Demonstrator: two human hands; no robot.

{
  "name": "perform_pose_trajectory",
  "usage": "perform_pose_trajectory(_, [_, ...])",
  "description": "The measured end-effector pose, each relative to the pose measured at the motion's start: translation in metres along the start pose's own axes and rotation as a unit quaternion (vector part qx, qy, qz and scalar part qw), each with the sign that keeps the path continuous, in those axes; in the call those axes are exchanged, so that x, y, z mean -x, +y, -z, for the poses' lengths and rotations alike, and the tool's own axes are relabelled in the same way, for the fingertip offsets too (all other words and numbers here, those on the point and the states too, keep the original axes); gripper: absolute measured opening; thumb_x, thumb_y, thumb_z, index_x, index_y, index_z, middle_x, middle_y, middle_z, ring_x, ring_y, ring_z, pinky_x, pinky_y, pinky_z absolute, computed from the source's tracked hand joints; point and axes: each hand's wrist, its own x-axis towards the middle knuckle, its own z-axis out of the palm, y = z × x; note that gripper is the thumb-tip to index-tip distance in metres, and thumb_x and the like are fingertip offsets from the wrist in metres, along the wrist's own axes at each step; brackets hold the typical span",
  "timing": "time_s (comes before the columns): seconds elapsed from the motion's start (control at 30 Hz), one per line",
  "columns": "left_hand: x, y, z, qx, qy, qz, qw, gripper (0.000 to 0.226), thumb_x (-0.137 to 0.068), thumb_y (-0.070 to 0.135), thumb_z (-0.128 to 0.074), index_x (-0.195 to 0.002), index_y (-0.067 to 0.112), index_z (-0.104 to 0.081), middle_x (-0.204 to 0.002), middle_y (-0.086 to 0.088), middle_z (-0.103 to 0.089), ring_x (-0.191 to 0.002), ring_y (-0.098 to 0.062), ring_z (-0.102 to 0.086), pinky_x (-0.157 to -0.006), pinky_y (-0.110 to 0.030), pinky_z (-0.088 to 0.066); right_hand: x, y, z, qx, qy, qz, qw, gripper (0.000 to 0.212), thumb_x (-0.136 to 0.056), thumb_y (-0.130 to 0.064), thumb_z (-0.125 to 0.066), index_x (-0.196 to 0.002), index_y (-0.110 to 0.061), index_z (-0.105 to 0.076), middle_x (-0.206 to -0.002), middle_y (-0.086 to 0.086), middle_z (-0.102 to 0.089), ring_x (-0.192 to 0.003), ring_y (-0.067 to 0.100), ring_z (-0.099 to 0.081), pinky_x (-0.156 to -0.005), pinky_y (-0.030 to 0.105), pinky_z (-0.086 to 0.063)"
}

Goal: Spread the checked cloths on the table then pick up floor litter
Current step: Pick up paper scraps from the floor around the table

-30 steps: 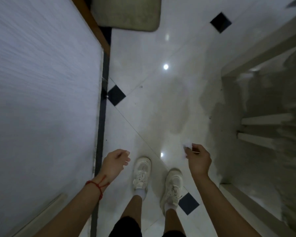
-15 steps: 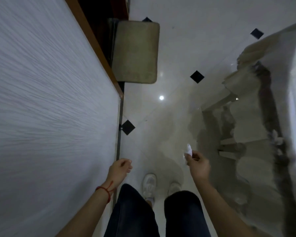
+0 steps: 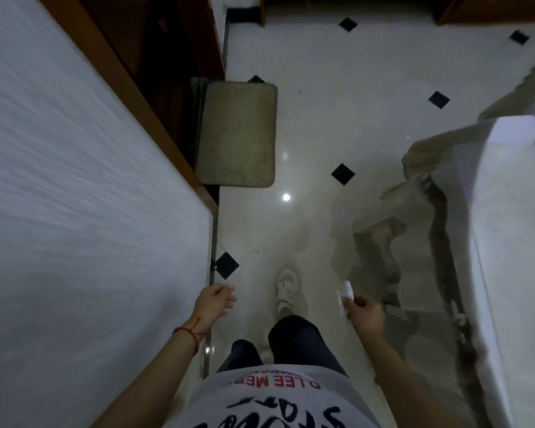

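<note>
Glossy white floor (image 3: 337, 97) with black diamond insets, beige mat (image 3: 238, 134) at upper centre, pale wall at left. Right hand (image 3: 363, 313) pinching white litter (image 3: 346, 293); left hand (image 3: 213, 302) loosely curled, holding nothing.

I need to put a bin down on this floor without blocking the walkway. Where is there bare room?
Bare tiled floor lies open past the beige mat, toward the far wall. Another free patch sits between the mat and the shoe. It is crowded right, along the pale furniture, and left, against the white wall.
</note>
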Motion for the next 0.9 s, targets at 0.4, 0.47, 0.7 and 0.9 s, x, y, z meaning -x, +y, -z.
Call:
perform_pose_trajectory(0.4, [-0.087, 0.177, 0.021, 0.038, 0.044, 0.023, 0.998, 0.016, -0.093, 0.018, -0.05, -0.083, 0.011, -0.06, -0.082, -0.008, -0.061, -0.077, -0.021, -0.057, -0.064, -0.025, -0.045, -0.138, -0.179, 0.035, 0.016, -0.003, 0.037, 0.999, 0.033, -0.085, -0.019, -0.061, -0.068, 0.01, -0.062, -0.068, 0.028, -0.063, -0.066, 0.031, -0.058, -0.061, 0.032, -0.038])
perform_pose_trajectory(0.47, [-0.103, 0.196, 0.027, 0.042, 0.049, 0.043, 0.997, 0.018, -0.093, 0.018, -0.049, -0.079, 0.012, -0.058, -0.08, -0.007, -0.06, -0.076, -0.021, -0.057, -0.063, -0.024, -0.044, -0.163, -0.216, 0.036, 0.011, -0.001, 0.053, 0.999, 0.031, -0.085, -0.017, -0.062, -0.066, 0.008, -0.063, -0.064, 0.024, -0.061, -0.069, 0.032, -0.061, -0.064, 0.034, -0.038])
perform_pose_trajectory(0.7, [-0.189, 0.297, 0.048, -0.005, 0.062, 0.06, 0.996, 0.026, -0.096, 0.019, -0.046, -0.108, 0.0, -0.059, -0.094, -0.013, -0.061, -0.087, -0.03, -0.057, -0.08, -0.036, -0.046, -0.241, -0.336, 0.046, -0.02, 0.047, 0.047, 0.998, 0.026, -0.088, -0.013, -0.057, -0.067, 0.002, -0.062, -0.067, 0.021, -0.061, -0.074, 0.036, -0.061, -0.071, 0.041, -0.047])
perform_pose_trajectory(0.9, [-0.264, 0.466, 0.04, -0.04, -0.001, 0.011, 0.999, 0.019, -0.096, 0.015, -0.044, -0.098, 0.002, -0.057, -0.078, -0.01, -0.056, -0.066, -0.018, -0.051, -0.062, -0.025, -0.041, -0.291, -0.396, 0.052, -0.029, 0.058, -0.022, 0.998, 0.03, -0.087, -0.015, -0.059, -0.058, -0.014, -0.051, -0.065, 0.014, -0.057, -0.069, 0.028, -0.056, -0.066, 0.034, -0.042])
